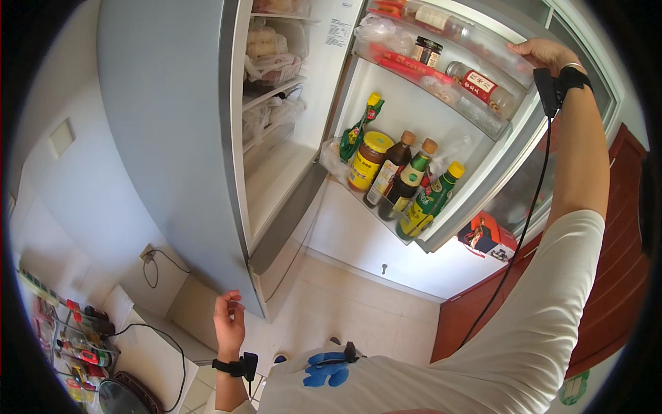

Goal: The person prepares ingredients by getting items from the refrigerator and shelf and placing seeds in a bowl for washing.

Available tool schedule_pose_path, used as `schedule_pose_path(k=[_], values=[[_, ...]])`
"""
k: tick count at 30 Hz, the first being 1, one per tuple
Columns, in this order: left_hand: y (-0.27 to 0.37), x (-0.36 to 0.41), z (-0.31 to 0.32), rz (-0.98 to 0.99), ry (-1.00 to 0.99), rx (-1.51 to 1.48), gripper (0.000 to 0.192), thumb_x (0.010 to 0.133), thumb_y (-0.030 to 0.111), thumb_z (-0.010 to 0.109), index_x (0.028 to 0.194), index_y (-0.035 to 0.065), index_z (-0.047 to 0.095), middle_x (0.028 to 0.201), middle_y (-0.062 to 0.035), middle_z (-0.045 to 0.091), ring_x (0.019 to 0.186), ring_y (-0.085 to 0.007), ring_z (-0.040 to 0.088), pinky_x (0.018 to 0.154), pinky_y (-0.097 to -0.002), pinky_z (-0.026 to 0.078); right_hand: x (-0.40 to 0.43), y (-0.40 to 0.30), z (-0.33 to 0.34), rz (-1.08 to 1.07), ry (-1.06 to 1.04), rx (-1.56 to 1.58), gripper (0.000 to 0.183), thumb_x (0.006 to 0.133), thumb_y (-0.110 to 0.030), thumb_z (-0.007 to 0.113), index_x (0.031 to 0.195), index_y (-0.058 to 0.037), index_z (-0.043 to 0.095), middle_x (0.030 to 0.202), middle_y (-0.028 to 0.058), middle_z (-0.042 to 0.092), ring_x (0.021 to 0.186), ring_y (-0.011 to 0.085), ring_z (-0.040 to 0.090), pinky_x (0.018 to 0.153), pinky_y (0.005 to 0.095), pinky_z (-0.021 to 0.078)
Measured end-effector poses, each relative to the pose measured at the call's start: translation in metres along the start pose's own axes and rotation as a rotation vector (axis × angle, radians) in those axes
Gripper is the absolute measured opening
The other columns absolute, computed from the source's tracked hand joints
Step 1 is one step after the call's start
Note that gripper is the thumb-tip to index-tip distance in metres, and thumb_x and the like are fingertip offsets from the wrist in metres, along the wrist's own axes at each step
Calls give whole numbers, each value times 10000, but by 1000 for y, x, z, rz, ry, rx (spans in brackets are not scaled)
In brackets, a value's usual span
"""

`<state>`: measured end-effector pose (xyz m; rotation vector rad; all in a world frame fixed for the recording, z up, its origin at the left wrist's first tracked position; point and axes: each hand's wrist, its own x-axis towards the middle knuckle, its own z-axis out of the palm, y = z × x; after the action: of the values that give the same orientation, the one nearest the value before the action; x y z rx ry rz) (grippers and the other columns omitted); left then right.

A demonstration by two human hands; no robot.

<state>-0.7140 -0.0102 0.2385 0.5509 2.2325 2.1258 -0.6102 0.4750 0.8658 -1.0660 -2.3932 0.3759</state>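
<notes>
My right hand (pixel 549 54) grips the free edge of an opened refrigerator door (pixel 362 83), thumb on the inner side by the upper shelf; its other fingers are partly hidden. In the door's lowest shelf stand a yellow-lidded jar (pixel 368 159), a dark sauce bottle (pixel 390 168), a green-necked bottle (pixel 412 178) and a green, yellow-capped bottle (pixel 432 199). A green squeeze pouch (pixel 359 129) leans at the hinge side. My left hand (pixel 229 318) hangs loosely curled, holding nothing, near the lower corner of the grey refrigerator (pixel 170 103).
Bagged food (pixel 264 41) fills the refrigerator's inner shelves. At lower left, a counter (pixel 160 357) bears a rack of bottles (pixel 83 341) and a round dark-lidded pan (pixel 124 396). A red and black box (pixel 489 235) and a reddish wooden door (pixel 615 248) are on the right.
</notes>
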Motion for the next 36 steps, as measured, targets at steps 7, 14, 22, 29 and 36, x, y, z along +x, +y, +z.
schedule_pose_path(k=[7,14,22,29,36], values=[[6,10,11,20,-3,-18,276,829,-52,532,1086,43,564,960,-59,601,779,-114,549,682,-246,462,-24,-7,1,-178,46,-159,595,715,-512,747,1056,-40,623,885,44,627,744,114,564,645,273,438],[11,25,37,54,-136,-62,272,829,-56,532,1081,41,560,948,-56,606,781,-113,566,693,-242,466,-73,-2,-9,-698,898,-565,722,719,-501,743,1193,18,578,1078,198,640,957,217,634,803,286,493],[90,36,48,274,-296,-24,555,733,-24,703,1242,59,499,1098,-97,582,915,-189,574,780,-287,473,-253,40,225,-837,40,10,491,666,-268,778,1092,-102,599,972,73,642,783,248,644,666,330,535],[95,36,90,533,-832,81,878,608,157,857,1351,65,397,1157,-133,568,978,-214,575,811,-310,484,-339,81,385,-703,-670,272,552,686,-312,753,1127,-52,545,1087,143,592,956,325,592,769,372,503],[42,-10,49,-161,-494,-269,708,742,91,758,1336,62,373,927,-82,595,731,-114,602,616,-276,491,-287,136,388,-127,34,954,430,915,-249,546,1242,21,479,1168,159,563,988,244,561,871,344,450]])
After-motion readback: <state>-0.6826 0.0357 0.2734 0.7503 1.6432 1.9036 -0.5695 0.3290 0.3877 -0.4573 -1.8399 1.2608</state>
